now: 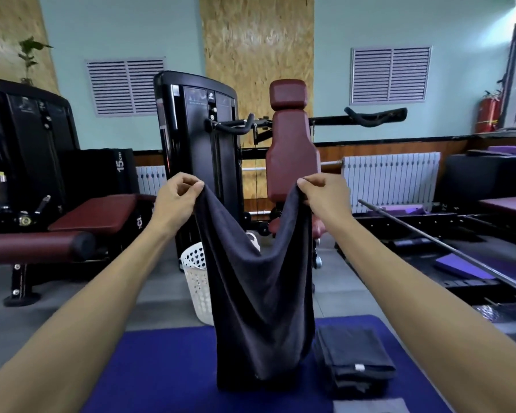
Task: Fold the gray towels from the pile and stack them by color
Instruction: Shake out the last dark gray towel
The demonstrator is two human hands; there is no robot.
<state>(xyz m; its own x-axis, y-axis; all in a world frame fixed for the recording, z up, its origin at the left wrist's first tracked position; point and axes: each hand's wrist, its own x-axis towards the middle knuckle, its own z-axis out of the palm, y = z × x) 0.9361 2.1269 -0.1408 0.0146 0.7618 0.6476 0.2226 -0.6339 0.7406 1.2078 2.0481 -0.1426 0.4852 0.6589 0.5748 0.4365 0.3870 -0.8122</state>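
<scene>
A dark gray towel [261, 296] hangs in the air in front of me, sagging in the middle, its lower end touching the blue mat [161, 371]. My left hand [176, 198] pinches its top left corner and my right hand [325, 192] pinches its top right corner. To the right on the mat lies a stack of folded dark gray towels [355, 359] with a small white tag. A lighter gray folded towel [370, 406] shows at the bottom edge.
A white perforated laundry basket [195, 281] stands on the floor behind the mat, partly hidden by the towel. Gym machines with dark red pads [289, 150] stand behind. A padded bench [72, 231] is at left; a metal barbell [429, 234] lies at right.
</scene>
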